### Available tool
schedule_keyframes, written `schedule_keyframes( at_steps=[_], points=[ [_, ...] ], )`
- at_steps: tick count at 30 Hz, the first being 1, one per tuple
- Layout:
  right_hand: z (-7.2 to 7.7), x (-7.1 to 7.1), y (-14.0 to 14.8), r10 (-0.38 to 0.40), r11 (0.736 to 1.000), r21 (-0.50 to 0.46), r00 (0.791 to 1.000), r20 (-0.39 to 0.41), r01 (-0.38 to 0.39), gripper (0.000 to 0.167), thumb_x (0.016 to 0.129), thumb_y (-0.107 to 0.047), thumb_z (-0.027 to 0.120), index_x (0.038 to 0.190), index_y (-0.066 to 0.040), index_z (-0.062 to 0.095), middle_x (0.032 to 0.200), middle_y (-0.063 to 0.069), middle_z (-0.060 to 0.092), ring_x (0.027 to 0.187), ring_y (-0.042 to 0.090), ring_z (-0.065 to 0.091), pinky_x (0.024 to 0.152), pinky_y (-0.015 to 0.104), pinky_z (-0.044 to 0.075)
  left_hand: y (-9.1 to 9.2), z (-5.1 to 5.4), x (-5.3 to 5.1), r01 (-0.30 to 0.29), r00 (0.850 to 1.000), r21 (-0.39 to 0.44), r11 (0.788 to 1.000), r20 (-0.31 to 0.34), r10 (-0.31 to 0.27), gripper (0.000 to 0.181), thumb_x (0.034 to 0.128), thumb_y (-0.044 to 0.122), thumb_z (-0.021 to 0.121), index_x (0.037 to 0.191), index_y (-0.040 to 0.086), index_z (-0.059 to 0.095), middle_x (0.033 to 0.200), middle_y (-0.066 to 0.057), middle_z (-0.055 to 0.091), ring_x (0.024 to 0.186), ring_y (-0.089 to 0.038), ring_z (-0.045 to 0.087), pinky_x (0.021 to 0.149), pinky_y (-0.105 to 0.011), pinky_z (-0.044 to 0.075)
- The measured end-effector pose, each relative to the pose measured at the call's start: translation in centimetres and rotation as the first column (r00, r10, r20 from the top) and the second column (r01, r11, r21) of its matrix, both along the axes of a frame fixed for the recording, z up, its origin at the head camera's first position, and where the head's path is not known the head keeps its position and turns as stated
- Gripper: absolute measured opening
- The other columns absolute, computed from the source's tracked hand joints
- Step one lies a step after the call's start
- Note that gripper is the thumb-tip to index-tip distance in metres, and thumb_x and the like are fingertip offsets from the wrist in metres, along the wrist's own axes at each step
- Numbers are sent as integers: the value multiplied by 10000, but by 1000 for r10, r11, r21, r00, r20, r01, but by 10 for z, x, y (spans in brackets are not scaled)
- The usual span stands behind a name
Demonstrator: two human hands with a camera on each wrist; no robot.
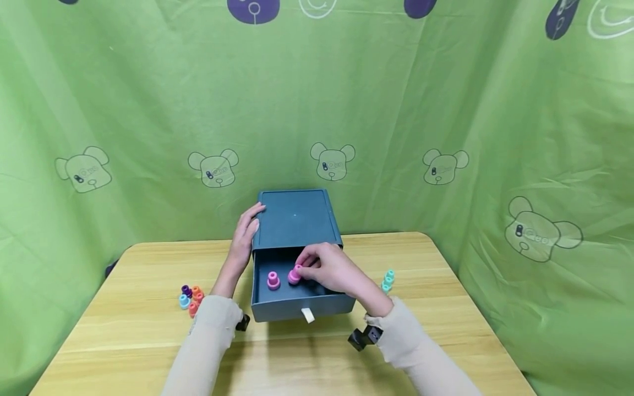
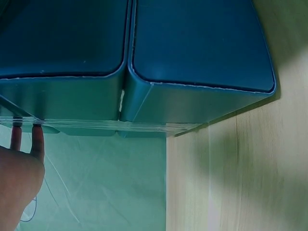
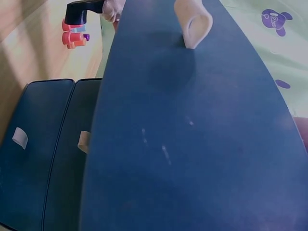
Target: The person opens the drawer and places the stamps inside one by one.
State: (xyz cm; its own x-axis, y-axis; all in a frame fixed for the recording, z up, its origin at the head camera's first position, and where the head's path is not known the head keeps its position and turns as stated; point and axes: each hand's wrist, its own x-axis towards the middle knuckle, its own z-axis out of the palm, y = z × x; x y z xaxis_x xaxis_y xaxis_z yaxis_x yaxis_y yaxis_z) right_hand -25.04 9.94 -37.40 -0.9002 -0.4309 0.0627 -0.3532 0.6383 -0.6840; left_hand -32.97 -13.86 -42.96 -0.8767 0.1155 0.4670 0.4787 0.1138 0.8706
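A dark blue drawer cabinet stands on the table with its top drawer pulled out. In the head view my right hand is inside that drawer, pinching a pink stepped peg between thumb and fingers. Left of it, a second pink peg stands upright on the drawer floor. My left hand rests against the cabinet's upper left edge, its fingers extended; the left wrist view shows part of this hand at the cabinet's side. In the right wrist view the drawer front hides the right hand's fingers.
Several orange, purple and light blue pegs sit on the table to the left. Turquoise pegs stand at the right, partly behind my forearm. Two shut drawers with fabric tabs lie below the pulled-out one. A green curtain surrounds the table.
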Motion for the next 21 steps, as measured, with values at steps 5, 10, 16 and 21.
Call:
schedule_keyframes(
  at_steps=[5,10,16,21],
  points=[
    [-1,-1,-1,2,1000,25,1000,-11,-2,52,942,-188,772,954,-139,758,874,-37,720,774,106,646,765,297,552,0,1,0,-2,1000,-9,1000,4,2,457,1087,139,398,1503,-30,483,1660,-188,341,1561,-369,250,1268,-579,152],
    [-1,-1,-1,9,999,41,1000,-23,-8,49,944,-184,770,959,-139,756,881,-35,724,780,106,657,775,304,560,0,2,-1,-3,1000,-13,1000,13,3,459,1089,158,401,1506,-14,486,1664,-176,340,1564,-360,246,1267,-590,147],
    [-2,-2,0,34,999,38,999,-32,-33,62,943,-166,768,984,-120,761,891,-21,728,784,95,663,771,284,567,0,1,-1,-2,1000,-10,1000,5,2,458,1082,140,404,1502,-24,487,1659,-187,344,1562,-368,249,1268,-585,146],
    [-3,-1,-1,34,999,24,999,-39,-33,72,940,-163,770,998,-121,765,906,-19,735,806,91,669,783,286,570,0,0,-1,-3,1000,-2,1000,2,3,457,1081,140,407,1498,-28,489,1657,-185,350,1561,-369,249,1268,-584,143]
  ],
)
